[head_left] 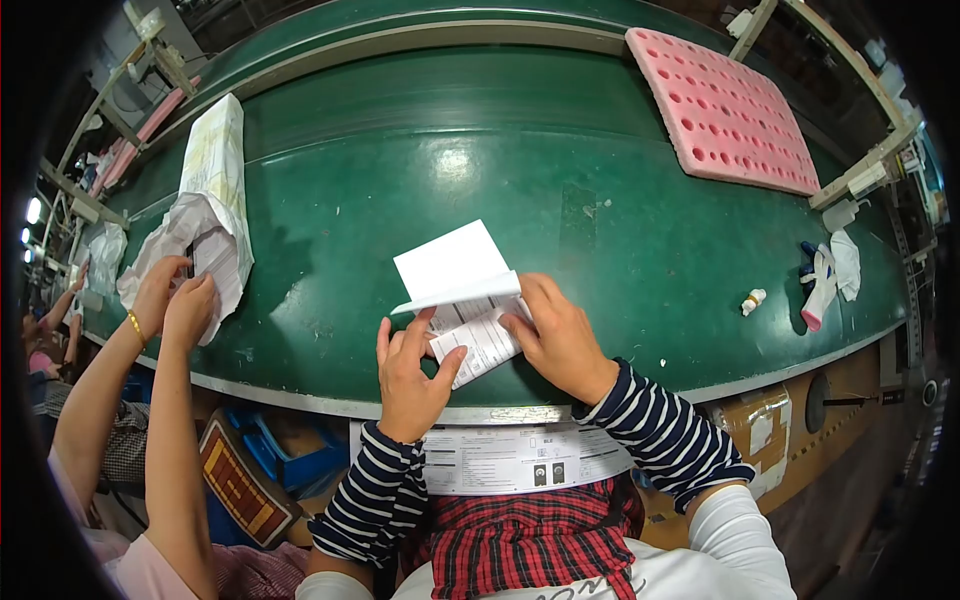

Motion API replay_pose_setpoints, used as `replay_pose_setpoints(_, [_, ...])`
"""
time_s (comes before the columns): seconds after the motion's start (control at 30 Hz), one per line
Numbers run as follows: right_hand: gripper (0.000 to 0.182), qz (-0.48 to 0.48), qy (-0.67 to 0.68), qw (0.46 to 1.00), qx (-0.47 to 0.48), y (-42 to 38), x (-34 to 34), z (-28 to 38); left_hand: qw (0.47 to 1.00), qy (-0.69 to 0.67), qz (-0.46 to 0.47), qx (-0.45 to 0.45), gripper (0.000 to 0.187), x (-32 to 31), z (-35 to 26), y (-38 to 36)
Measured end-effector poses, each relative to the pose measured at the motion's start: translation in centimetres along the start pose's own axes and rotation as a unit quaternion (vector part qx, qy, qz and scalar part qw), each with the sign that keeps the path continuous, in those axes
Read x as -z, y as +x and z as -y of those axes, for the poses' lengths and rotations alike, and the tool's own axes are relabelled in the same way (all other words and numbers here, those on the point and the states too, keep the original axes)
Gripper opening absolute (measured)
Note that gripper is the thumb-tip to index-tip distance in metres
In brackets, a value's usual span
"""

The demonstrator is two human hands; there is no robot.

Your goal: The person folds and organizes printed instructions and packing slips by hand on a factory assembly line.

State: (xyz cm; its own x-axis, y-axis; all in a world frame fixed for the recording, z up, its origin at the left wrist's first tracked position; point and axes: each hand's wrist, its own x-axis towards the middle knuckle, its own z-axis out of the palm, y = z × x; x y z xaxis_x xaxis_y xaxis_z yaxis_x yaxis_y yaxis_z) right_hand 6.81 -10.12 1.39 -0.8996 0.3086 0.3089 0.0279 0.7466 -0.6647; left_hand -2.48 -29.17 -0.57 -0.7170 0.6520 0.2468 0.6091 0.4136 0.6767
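Observation:
A white printed leaflet (462, 290) lies partly folded on the green belt (560, 200), its blank upper flap raised. My left hand (408, 372) pinches the leaflet's lower left corner between thumb and fingers. My right hand (556, 332) presses and grips its right edge. Both wrists wear striped navy sleeves. A stack of more printed sheets (520, 460) rests at the belt's near edge against my lap.
A pink foam tray with holes (735, 110) sits at the far right. A co-worker's two hands (175, 300) handle a pile of white papers (215, 190) at the left. A small white bottle (752, 299) and blue-white items (825, 275) lie at the right.

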Motion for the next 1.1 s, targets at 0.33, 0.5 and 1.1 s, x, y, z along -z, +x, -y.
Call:
replay_pose_setpoints(0.33, [0.037, 0.011, -0.092, 0.995, 0.038, 0.2, -0.2, -0.6, 0.993, 0.103, -0.031, -0.046, 0.034, -0.1, -1.4, -0.1])
replay_pose_setpoints(0.5, [0.033, 0.047, -0.077, 0.993, 0.080, -0.2, 1.1, -1.4, 0.995, 0.086, -0.030, -0.047, 0.023, -0.3, -0.9, -0.5])
replay_pose_setpoints(1.1, [0.053, 0.172, -0.113, 0.945, 0.256, -1.3, 2.5, -2.4, 0.991, 0.126, -0.026, -0.045, 0.023, -0.5, -1.7, -0.3])
